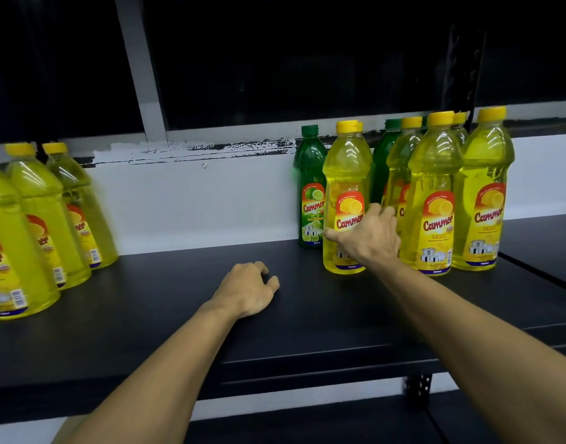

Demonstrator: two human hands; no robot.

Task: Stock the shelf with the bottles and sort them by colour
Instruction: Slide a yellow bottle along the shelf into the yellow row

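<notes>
While knuckles-up on shelf (179, 299), l. hand (248, 291) loosely curled, empty; r. hand (368, 238) round yellow bottle (347, 174).

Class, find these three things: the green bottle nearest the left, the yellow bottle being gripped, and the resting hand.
green bottle (311, 200), head view, its label.
yellow bottle (347, 161), head view, upper body.
left hand (248, 288), head view, its back.

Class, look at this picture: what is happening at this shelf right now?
A person is sorting dish-soap bottles on a black shelf. The right hand grips a yellow bottle at the front of a mixed yellow and green group, beside a green bottle. The left hand rests on the shelf, holding nothing. A row of yellow bottles stands at the left.
</notes>
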